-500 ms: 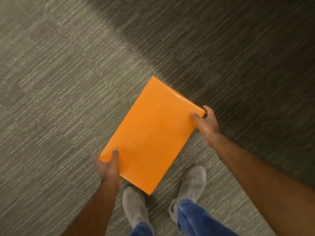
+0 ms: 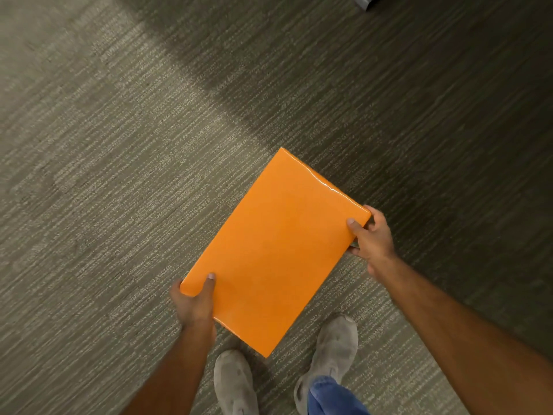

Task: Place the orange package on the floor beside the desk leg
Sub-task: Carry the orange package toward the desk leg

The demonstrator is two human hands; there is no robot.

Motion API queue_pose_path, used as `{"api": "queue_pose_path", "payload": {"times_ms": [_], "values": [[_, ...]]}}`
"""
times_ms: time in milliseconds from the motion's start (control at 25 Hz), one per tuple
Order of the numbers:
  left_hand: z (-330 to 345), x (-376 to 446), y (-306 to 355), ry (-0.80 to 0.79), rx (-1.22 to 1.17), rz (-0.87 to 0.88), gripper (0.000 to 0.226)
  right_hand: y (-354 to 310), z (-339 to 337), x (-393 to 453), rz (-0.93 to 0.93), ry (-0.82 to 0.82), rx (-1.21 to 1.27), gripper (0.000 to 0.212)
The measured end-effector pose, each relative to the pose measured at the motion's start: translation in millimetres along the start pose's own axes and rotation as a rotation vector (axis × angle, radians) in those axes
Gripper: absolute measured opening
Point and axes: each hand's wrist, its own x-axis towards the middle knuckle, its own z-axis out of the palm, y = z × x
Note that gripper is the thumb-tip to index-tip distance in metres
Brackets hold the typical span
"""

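Observation:
A flat, glossy orange package (image 2: 276, 250) is held level above the carpet, turned diagonally. My left hand (image 2: 194, 304) grips its near left corner with the thumb on top. At the right corner my right hand (image 2: 372, 238) pinches the edge, thumb on top and fingers underneath. A grey metal piece (image 2: 363, 0) pokes in at the top edge; it may be a desk leg, and most of it is cut off by the frame.
Grey-green ribbed carpet (image 2: 119, 175) fills the view, with a darker shaded band (image 2: 419, 100) across the upper right. My two grey shoes (image 2: 236, 381) (image 2: 335, 348) stand just below the package.
The view has shifted forward a little and the grey piece has come into sight at the top edge. Both hands keep the same grip on the package.

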Motion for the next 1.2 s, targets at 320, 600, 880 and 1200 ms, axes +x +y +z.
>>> {"api": "queue_pose_path", "payload": {"times_ms": [320, 600, 880, 1200], "values": [[51.9, -62.3, 100.8, -0.144, 0.074, 0.189, 0.082, -118.2, -59.3, 11.2, 0.031, 0.052, 0.047, 0.062], [141.8, -79.9, 173.3, -0.300, 0.055, 0.223, 0.083, -222.5, -100.0, 66.1, 0.037, 0.107, 0.038, 0.069], [235.1, -75.7, 236.7, -0.395, 0.088, 0.211, 0.080, -297.0, -121.8, 127.5, 0.014, 0.181, 0.085, 0.073], [334.2, -60.3, 273.5, -0.485, 0.047, 0.201, 0.069, -348.7, -144.6, 211.0, -0.038, 0.209, 0.128, 0.081]]}}
